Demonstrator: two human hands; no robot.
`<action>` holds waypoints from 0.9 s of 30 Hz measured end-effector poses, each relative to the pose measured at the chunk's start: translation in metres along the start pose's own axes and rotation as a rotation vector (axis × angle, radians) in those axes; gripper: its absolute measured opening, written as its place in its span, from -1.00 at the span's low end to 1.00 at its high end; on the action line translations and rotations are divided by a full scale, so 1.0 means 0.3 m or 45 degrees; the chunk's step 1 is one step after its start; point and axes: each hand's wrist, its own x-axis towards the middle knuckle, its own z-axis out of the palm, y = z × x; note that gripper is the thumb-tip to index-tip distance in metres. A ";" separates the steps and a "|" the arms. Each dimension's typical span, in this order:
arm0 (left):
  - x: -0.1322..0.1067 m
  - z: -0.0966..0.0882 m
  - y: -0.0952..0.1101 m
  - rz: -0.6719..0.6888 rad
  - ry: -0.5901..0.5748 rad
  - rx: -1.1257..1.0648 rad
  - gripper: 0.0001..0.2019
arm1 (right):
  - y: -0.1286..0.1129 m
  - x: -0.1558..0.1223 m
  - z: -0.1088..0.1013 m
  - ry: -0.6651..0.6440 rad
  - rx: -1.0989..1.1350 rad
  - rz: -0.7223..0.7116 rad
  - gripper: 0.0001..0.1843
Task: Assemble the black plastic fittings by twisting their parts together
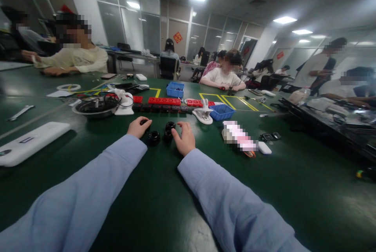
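Both my arms, in light blue sleeves, reach forward over the dark green table (pixel 152 201). My left hand (pixel 138 126) is curled around a small black round part (pixel 144 122) at its fingertips. My right hand (pixel 183 138) rests on the table with fingers loosely spread, just right of three more black ring-shaped parts (pixel 153 137) (pixel 170 125) (pixel 168 136) that lie between the hands. It touches none of them that I can see.
Behind the parts lie a row of red and black blocks (pixel 164 101), two blue bins (pixel 175 89) (pixel 221 112), a white clamp-like tool (pixel 203 114) and a round black device with cables (pixel 95 106). A white flat case (pixel 29 142) sits left. Several people sit around the tables.
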 end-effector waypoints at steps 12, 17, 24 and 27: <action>-0.213 -0.172 -0.055 -0.092 0.053 0.152 -0.66 | 0.026 -0.012 -0.025 0.099 0.061 0.144 -0.64; -0.300 -0.210 -0.074 -0.021 0.027 0.240 -0.63 | 0.029 -0.047 -0.050 0.132 0.072 0.192 -0.66; -0.447 -0.194 -0.014 0.079 -0.091 0.228 -0.65 | 0.011 -0.116 -0.086 0.115 0.056 0.227 -0.65; -0.511 -0.169 0.022 0.154 -0.150 0.178 -0.66 | -0.005 -0.145 -0.096 0.084 0.046 0.235 -0.66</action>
